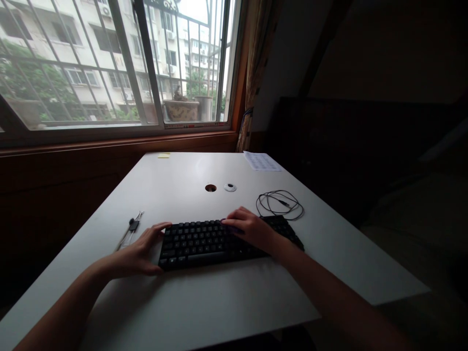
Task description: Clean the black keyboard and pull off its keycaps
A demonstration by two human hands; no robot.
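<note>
A black keyboard (197, 241) lies flat on the white table in front of me. My left hand (141, 251) braces its left end, with the thumb at the near corner and the fingers at the far corner. Over the keyboard, right of its middle, my right hand (252, 229) is closed round a small dark object (234, 228) with a purplish tint, pressed close to the keys. The palm and fingers hide most of that object, so its kind is unclear. Part of the key rows is covered by the right hand and wrist.
Behind the keyboard's right end lies a coiled black cable (281, 202). Left of my left hand are a black binder clip (134, 225) and a thin stick. Farther back are a round table hole (210, 188), a white ring cap (230, 187), printed paper (261, 161) and a yellow note (164, 155).
</note>
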